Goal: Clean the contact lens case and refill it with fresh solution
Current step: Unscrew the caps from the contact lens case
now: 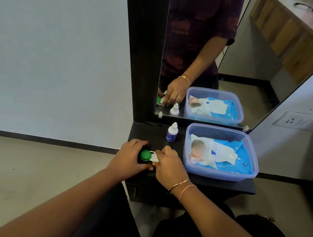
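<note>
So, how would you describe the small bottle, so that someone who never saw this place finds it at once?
Find the black shelf under the tall mirror. At its back, just left of the clear plastic tub of wipes, stands the solution bottle. It is small and upright, with a white cap and blue label, unlike the flat green-capped lens case in front.

We take this for a home dressing corner: a tall mirror (260, 52) over a small black table (145, 133), a wall socket (292, 120), baby wipes (224, 155) in a tub (214, 172)
</note>
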